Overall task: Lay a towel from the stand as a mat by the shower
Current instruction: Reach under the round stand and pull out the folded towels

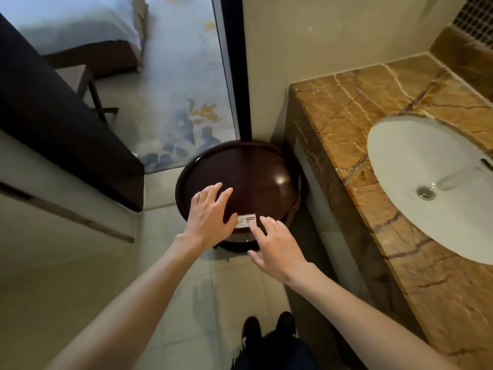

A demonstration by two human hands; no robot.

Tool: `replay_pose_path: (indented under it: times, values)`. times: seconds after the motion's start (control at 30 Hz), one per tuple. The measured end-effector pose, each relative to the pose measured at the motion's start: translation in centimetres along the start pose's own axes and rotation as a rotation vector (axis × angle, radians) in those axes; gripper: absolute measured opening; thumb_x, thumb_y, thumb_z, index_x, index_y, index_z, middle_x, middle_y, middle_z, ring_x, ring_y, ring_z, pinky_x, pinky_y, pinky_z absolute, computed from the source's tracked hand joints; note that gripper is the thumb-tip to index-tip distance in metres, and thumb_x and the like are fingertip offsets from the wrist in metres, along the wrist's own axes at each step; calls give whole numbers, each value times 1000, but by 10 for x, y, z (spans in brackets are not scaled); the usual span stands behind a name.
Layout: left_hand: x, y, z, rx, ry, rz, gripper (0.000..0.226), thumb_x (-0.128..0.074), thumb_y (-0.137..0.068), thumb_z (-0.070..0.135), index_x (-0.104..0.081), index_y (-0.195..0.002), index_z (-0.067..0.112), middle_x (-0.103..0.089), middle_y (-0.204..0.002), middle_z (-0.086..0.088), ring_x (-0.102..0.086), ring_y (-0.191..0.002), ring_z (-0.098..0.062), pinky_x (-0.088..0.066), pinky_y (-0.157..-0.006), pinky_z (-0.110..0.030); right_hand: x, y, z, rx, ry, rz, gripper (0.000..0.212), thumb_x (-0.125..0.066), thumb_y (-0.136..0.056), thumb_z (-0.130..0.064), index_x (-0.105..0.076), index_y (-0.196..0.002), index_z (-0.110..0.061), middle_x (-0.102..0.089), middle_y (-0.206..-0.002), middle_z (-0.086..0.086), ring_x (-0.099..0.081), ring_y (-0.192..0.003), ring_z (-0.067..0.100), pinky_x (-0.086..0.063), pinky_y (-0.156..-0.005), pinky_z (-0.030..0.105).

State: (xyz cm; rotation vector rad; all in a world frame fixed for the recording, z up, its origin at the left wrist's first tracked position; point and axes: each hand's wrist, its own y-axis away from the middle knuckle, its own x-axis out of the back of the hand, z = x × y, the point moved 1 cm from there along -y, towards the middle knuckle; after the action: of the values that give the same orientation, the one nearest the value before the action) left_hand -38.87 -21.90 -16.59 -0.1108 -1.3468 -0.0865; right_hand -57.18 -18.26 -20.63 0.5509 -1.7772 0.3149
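Open and empty over the round dark stand (240, 166), left of the vanity (346, 116): left hand (210, 212) above its top, right hand (277, 247) at the near rim by a small card (246, 220). No towel in sight, likely shelved below. Reach under; take it two-handed.

Round stand (253, 166) in a corner. The wall (266, 76) closes off its far side and the tabletop (346, 108) flank stands just beside it on the right. A dark panel (58, 113) juts in at left, with a strip of floor (165, 263) between. Open room lies above the stand's top and along its near side. A small card (246, 220) lies at the near rim, between the spread left hand (210, 212) and right hand (277, 244).
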Motion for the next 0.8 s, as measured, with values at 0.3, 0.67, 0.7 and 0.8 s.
replay_pose_path:
  times: [0.3,0.67,0.7,0.8]
  values:
    - [-78,-15,-40,-34,36,-4,64,-64,-82,35,-46,-138,11,-40,-145,-19,-36,-133,-34,-28,-108,-46,-69,-27,3,-10,7,16,62,-59,-88,-38,-40,-140,-10,-43,-142,19,-37,-135,32,-31,-112,42]
    - [-249,-20,-87,-157,-18,-75,58,-57,-88,35,-42,-141,16,-33,-150,-19,-27,-139,-35,-23,-112,-50,-245,-48,47,-18,18,-149,60,-55,-89,-38,-34,-141,-16,-37,-146,20,-32,-137,33,-30,-113,46]
    - [-260,-24,-91,-160,-26,-78,56,-56,-89,35,-43,-141,17,-33,-149,-19,-28,-138,-35,-23,-112,-50,-257,-52,50,-6,30,-167,59,-54,-90,-37,-34,-141,-16,-37,-145,21,-33,-136,34,-31,-112,47]
    - [-290,-32,-103,-180,-43,-51,48,-55,-91,31,-49,-136,18,-41,-143,-19,-35,-133,-36,-27,-107,-49,-290,-63,57,16,61,-200,55,-52,-91,-32,-34,-140,-13,-38,-143,23,-37,-132,35,-35,-109,45]
